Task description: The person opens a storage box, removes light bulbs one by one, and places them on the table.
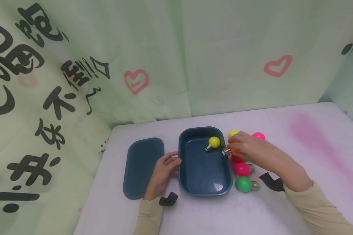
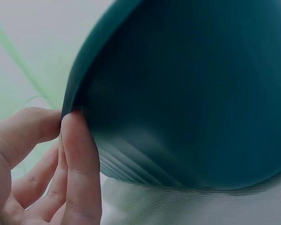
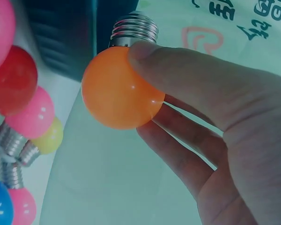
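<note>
An orange light bulb [image 3: 117, 91] with a silver screw base is pinched between the thumb and fingers of my right hand [image 1: 251, 147]. That hand is at the right rim of a dark blue rectangular box [image 1: 204, 174], and the bulb's base [image 1: 226, 151] points toward the box. Inside the box lies one yellow bulb [image 1: 214, 142]. My left hand [image 1: 166, 171] pinches the box's left rim between thumb and fingers, as the left wrist view [image 2: 79, 154] shows. Part of the orange bulb is covered by my right hand in the head view.
Right of the box lie several loose bulbs, among them a green bulb [image 1: 244, 184], a pink bulb [image 1: 242, 169] and a yellow bulb [image 1: 233, 133]. A blue bulb [image 3: 0, 204] shows in the right wrist view. A flat blue lid [image 1: 142, 163] lies left of the box.
</note>
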The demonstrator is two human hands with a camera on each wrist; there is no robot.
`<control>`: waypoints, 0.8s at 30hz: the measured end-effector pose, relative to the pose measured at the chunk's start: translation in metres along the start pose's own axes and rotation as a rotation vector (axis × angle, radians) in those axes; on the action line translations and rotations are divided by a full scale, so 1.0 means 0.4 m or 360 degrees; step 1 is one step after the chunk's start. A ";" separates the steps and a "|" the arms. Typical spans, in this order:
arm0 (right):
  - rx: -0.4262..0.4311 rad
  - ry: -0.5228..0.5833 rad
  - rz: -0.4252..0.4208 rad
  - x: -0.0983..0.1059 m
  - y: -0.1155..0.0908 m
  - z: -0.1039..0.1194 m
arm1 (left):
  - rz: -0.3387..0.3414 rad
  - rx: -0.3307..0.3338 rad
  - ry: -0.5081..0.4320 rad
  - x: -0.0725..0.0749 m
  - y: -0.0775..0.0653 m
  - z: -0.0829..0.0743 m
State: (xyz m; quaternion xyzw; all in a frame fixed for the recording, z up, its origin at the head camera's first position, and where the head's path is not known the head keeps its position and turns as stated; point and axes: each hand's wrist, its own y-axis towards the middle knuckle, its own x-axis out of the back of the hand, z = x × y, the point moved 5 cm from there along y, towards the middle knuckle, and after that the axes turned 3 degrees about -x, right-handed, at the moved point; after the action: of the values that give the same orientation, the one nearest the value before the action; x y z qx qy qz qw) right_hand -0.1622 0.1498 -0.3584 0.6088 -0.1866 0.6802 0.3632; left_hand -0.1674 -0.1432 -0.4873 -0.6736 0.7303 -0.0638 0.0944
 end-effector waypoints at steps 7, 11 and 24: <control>-0.0127 0.0021 0.0053 -0.008 -0.042 -0.034 | 0.0002 0.0000 -0.0006 0.000 0.001 0.001; -0.0190 0.0045 0.0067 -0.013 -0.062 -0.049 | 0.0004 -0.0009 -0.0009 0.000 0.000 -0.001; -0.0220 0.0006 0.0039 -0.032 -0.114 -0.088 | -0.0001 -0.0012 -0.0010 0.000 -0.002 0.000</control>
State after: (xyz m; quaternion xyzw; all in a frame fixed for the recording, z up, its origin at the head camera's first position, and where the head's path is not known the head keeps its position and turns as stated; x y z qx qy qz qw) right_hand -0.1538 0.2012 -0.3858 0.5787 -0.2398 0.6712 0.3964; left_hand -0.1668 -0.1433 -0.4870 -0.6744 0.7300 -0.0590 0.0942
